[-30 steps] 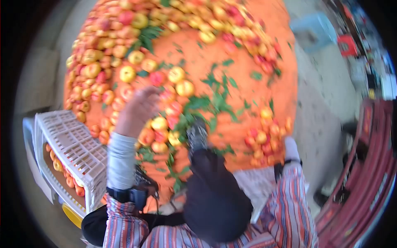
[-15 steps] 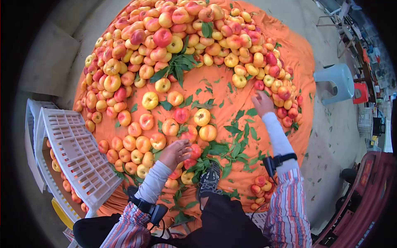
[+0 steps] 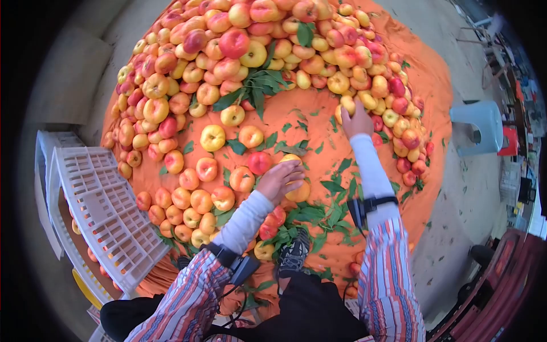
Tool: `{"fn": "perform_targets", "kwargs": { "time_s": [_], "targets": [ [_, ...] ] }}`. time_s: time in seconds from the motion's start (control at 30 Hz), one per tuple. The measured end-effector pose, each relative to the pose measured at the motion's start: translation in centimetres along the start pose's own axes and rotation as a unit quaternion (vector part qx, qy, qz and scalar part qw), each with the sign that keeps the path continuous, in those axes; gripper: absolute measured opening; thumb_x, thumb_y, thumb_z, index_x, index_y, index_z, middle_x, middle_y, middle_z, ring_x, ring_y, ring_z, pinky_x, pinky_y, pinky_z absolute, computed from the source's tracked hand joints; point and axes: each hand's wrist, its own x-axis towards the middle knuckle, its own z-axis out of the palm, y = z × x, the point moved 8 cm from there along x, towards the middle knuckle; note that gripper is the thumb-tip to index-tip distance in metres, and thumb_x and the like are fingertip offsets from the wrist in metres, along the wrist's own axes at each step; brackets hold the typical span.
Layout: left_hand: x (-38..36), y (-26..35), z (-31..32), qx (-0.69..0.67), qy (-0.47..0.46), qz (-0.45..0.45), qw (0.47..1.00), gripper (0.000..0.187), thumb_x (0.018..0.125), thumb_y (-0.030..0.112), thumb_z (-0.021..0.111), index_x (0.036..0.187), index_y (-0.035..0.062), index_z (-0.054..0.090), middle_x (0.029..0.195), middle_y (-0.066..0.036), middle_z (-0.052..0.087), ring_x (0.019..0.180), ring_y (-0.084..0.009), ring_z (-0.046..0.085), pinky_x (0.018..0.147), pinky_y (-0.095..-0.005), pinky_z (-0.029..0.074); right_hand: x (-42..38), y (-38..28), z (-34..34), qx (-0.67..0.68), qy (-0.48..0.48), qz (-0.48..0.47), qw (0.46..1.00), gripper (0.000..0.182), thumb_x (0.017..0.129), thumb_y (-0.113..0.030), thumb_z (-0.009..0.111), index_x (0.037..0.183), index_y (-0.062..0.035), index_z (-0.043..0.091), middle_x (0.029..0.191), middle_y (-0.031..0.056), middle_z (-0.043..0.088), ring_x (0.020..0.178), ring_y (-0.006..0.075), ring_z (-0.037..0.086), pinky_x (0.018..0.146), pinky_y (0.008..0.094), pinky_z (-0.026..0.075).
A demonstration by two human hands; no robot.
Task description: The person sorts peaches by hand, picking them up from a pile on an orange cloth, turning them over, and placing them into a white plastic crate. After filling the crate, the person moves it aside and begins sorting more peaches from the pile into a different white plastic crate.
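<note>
Orange cloth [image 3: 322,108], seen from the head camera, heaped with red-and-yellow fruit [image 3: 219,48] at the far side, loose ones nearer. Left hand [image 3: 280,181] over the scattered ones, fingers loosely extended, released, beside a red fruit [image 3: 259,163]. Right hand [image 3: 357,121] at the pile's inner edge, fingers against a yellow fruit [image 3: 346,103]; whether they grasp it, I cannot tell. At left, slotted white crate [image 3: 111,211] tilted on its side; more fruit shows in a tray [image 3: 61,219] behind it.

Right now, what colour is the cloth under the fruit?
The cloth is orange; the head view shows it.
</note>
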Motion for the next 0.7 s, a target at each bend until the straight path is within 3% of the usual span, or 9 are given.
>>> {"fn": "perform_targets", "kwargs": {
  "time_s": [0.07,0.13,0.23,0.27,0.4,0.5,0.63,0.67,0.7],
  "targets": [
    [1.1,1.5,1.2,-0.090,0.062,0.001,0.994,0.037,0.086,0.028,0.050,0.117,0.0093,0.045,0.112,-0.008,0.051,0.097,-0.0180,0.052,0.080,-0.0385,0.046,-3.3,-1.6,0.8,0.221,-0.097,0.033,0.970,0.043,0.078,-0.038,0.055,0.106,-0.0067,0.051,0.096,0.0154,0.061,0.081,0.0312,0.060,0.070,0.0380,0.047],
    [1.4,3.3,1.7,-0.195,0.083,0.003,0.977,0.034,0.084,0.032,0.053,0.112,0.0116,0.049,0.104,-0.008,0.053,0.094,-0.0201,0.053,0.078,-0.0413,0.048,-7.5,-7.1,0.5,0.349,-0.270,-0.044,0.896,0.049,0.077,-0.041,0.056,0.108,-0.0043,0.052,0.094,0.0164,0.061,0.084,0.0289,0.060,0.074,0.0358,0.046],
    [3.1,4.2,-1.4,-0.209,0.055,0.035,0.976,0.033,0.083,0.033,0.055,0.107,0.0120,0.049,0.096,-0.007,0.055,0.090,-0.0208,0.056,0.077,-0.0388,0.049,-5.8,-8.4,2.3,0.281,-0.252,-0.049,0.924,0.054,0.076,-0.042,0.058,0.113,-0.0033,0.051,0.095,0.0181,0.060,0.087,0.0263,0.059,0.076,0.0349,0.045],
    [2.2,4.8,-1.5,-0.231,0.078,0.041,0.969,0.026,0.082,0.032,0.057,0.097,0.0118,0.050,0.091,-0.005,0.055,0.087,-0.0203,0.056,0.072,-0.0370,0.051,-3.4,-7.4,4.2,0.257,-0.205,-0.014,0.944,0.057,0.074,-0.040,0.060,0.116,-0.0032,0.048,0.096,0.0191,0.059,0.088,0.0282,0.058,0.077,0.0357,0.045],
    [0.1,4.6,-3.7,-0.229,0.123,0.032,0.965,0.020,0.081,0.026,0.059,0.089,0.0103,0.049,0.085,-0.005,0.054,0.084,-0.0203,0.056,0.065,-0.0343,0.053,3.6,-8.8,6.7,0.103,-0.078,0.005,0.992,0.053,0.073,-0.031,0.058,0.117,-0.0046,0.044,0.098,0.0195,0.059,0.088,0.0336,0.057,0.076,0.0419,0.045],
    [-0.3,4.5,-3.7,-0.233,0.085,0.015,0.969,0.020,0.082,0.027,0.057,0.087,0.0095,0.049,0.086,-0.007,0.055,0.083,-0.0204,0.056,0.066,-0.0337,0.052,5.6,-9.8,9.2,0.032,-0.128,0.041,0.990,0.042,0.073,-0.027,0.057,0.108,-0.0062,0.047,0.100,0.0195,0.058,0.089,0.0347,0.057,0.075,0.0436,0.046],
    [0.1,5.5,-3.6,-0.197,0.052,0.063,0.977,0.028,0.084,0.024,0.054,0.105,0.0086,0.045,0.086,-0.008,0.053,0.078,-0.0209,0.055,0.063,-0.0333,0.051,4.5,-9.6,7.8,0.173,-0.044,-0.014,0.984,0.036,0.073,-0.029,0.057,0.095,-0.0007,0.050,0.088,0.0212,0.060,0.083,0.0381,0.057,0.072,0.0437,0.045],
    [0.2,5.8,-3.7,-0.174,0.051,0.070,0.981,0.033,0.083,0.025,0.054,0.109,0.0080,0.042,0.087,-0.009,0.053,0.077,-0.0217,0.054,0.062,-0.0339,0.051,3.7,-8.8,7.2,0.171,-0.023,-0.005,0.985,0.031,0.075,-0.026,0.057,0.092,-0.0011,0.052,0.079,0.0163,0.062,0.073,0.0308,0.061,0.065,0.0388,0.047],
    [0.5,6.2,-3.7,-0.152,0.050,0.075,0.984,0.038,0.083,0.026,0.055,0.113,0.0075,0.040,0.087,-0.010,0.052,0.075,-0.0226,0.054,0.060,-0.0345,0.051,3.0,-7.0,9.0,0.249,-0.087,0.020,0.965,0.035,0.073,-0.029,0.058,0.095,-0.0017,0.052,0.079,0.0162,0.062,0.075,0.0296,0.061,0.066,0.0377,0.047]
  ]
}}
